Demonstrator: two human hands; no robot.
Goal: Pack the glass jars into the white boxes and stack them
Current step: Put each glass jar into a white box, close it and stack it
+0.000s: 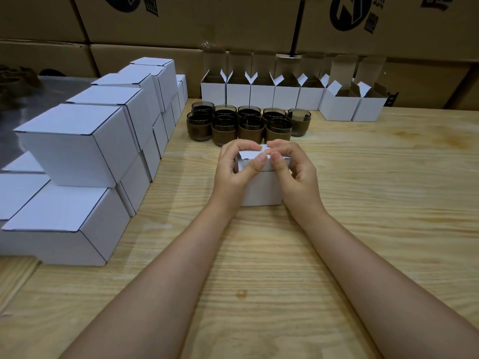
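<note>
At table (363,203) centre: white box (261,190) upright, top flap folded over, tuck edge not yet in. Left hand (234,172) grips box's left top edge, thumb on flap front. Right hand (293,169) grips right top edge, thumb beside left thumb. Behind box: glass jars (248,123), two rows, nearest just beyond fingertips. Farther behind box: open boxes (285,97) in row, flaps up, against brown cartons (233,22). Left of box: stacked closed boxes (77,151), narrow wood strip between. Right of box: wide stretch of wood to table edge.
</note>
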